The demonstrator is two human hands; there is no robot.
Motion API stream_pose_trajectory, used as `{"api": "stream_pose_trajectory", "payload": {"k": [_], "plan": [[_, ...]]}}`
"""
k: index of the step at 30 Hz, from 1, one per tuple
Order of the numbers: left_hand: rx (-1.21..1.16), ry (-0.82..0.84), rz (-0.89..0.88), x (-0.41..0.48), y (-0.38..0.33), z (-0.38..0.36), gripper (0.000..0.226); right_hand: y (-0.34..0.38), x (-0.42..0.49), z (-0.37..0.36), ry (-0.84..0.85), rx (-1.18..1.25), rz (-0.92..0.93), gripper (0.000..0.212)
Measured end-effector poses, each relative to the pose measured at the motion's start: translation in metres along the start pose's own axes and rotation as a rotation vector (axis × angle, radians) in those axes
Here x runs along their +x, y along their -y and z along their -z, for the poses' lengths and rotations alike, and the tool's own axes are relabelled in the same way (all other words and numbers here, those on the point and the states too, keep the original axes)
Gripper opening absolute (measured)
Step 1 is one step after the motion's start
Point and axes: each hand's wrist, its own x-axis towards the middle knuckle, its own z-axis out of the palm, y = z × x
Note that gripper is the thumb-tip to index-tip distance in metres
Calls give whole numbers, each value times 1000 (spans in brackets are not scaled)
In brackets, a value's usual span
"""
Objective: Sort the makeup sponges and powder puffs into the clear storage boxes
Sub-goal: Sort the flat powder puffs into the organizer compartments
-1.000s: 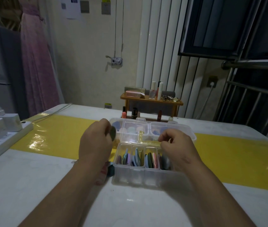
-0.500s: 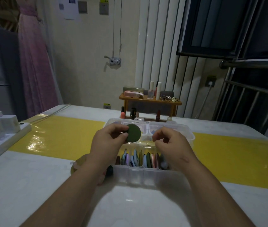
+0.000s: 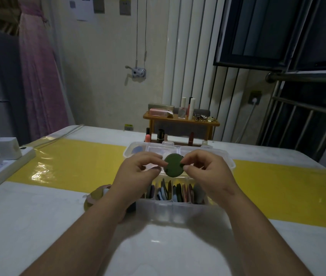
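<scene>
Green puff (image 3: 173, 165), moments ago pinched by left hand (image 3: 136, 176) alone, now also pinched by right hand (image 3: 208, 172), held above the clear box (image 3: 178, 212); slotting probably next.

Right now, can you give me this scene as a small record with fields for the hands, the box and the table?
left hand: pinches left edge of green round puff
right hand: pinches its right edge
puff position: held above the clear storage box
box state: lid open, front compartments hold stored puffs standing on edge
table: yellowish puff lies left of box; power strip at far left
</scene>
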Motion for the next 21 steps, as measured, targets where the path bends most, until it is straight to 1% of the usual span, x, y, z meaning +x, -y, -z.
{"api": "stream_pose_trajectory", "payload": {"k": [2, 4, 6, 8, 11, 15, 18, 21], "plan": [[95, -66, 25, 1, 4, 1, 45, -2, 2, 2, -53, 14, -20, 20], [195, -117, 127, 3, 6, 2, 39, -5, 4, 4, -104, -6, -45, 21], [231, -111, 260, 5, 10, 3, 32, -8, 5, 6, -140, -44, -61, 21], [235, -54, 339, 7, 13, 4, 28, -10, 5, 7, -169, -76, -73, 20], [275, -10, 349, 7, 17, 6, 25, -10, 5, 8, -231, -109, -85, 18], [315, -50, 335, 9, 21, 3, 23, -11, 6, 12, -327, -130, -79, 17], [295, -74, 344, 10, 23, 6, 23, -14, 6, 14, -418, -138, -80, 16], [260, -107, 373, 11, 25, 9, 21, -17, 8, 14, -465, -148, -98, 19]]}}
